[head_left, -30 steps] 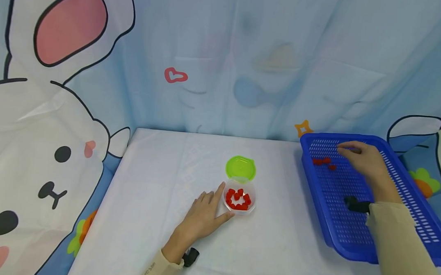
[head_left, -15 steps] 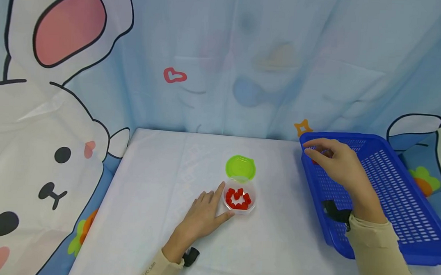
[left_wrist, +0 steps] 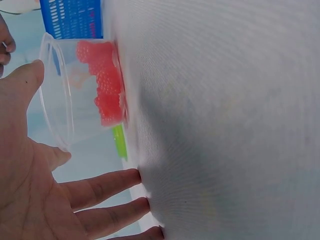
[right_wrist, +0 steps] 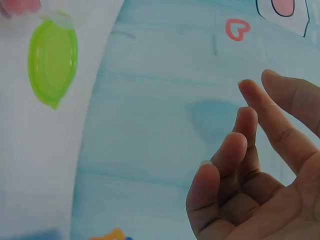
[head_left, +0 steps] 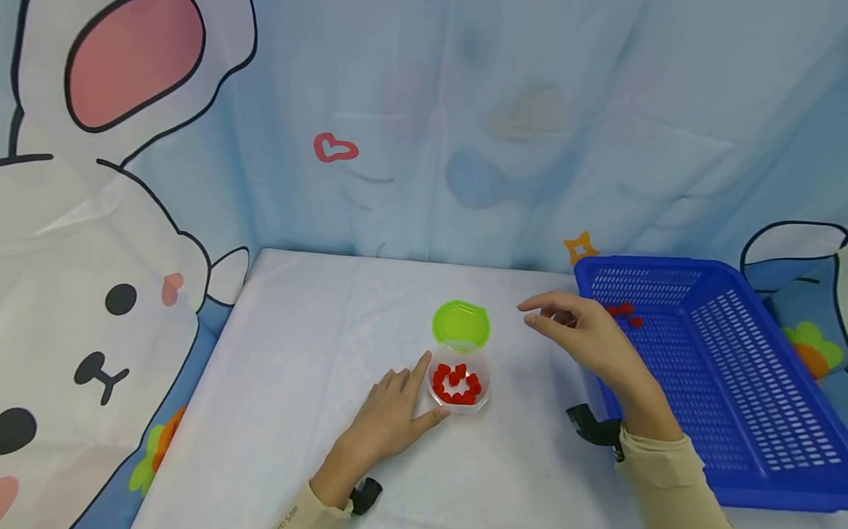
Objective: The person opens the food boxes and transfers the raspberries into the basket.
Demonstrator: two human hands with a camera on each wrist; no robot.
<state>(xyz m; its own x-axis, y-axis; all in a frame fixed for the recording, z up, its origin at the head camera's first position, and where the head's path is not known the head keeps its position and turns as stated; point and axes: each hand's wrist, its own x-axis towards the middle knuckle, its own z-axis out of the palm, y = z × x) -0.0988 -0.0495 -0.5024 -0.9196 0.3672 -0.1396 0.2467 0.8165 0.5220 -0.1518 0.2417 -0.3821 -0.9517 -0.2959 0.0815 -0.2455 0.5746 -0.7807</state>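
Observation:
A small clear plastic cup (head_left: 486, 370) stands on the white cloth, with several red raspberry-shaped pieces (left_wrist: 106, 82) at its bottom. My left hand (head_left: 387, 422) lies beside it, thumb and index finger touching the cup's rim while the other fingertips rest on the cloth. Just behind the cup is a lime green lid (head_left: 460, 321). My right hand (head_left: 587, 335) is in the air between the lid and the blue basket (head_left: 714, 459). Its thumb and index finger stand slightly apart with nothing visible between them, and its other fingers are loosely bent.
Several more red pieces (head_left: 624, 310) lie in the far left corner of the basket, which occupies the table's right side. Behind the table hangs a light blue cartoon curtain (head_left: 398, 200). Each wrist wears a black camera mount (head_left: 594, 430).
My right hand has come left out of the basket, over its rim, toward the lid and cup. The red pieces in the basket show again. My left hand and the cup stay put.

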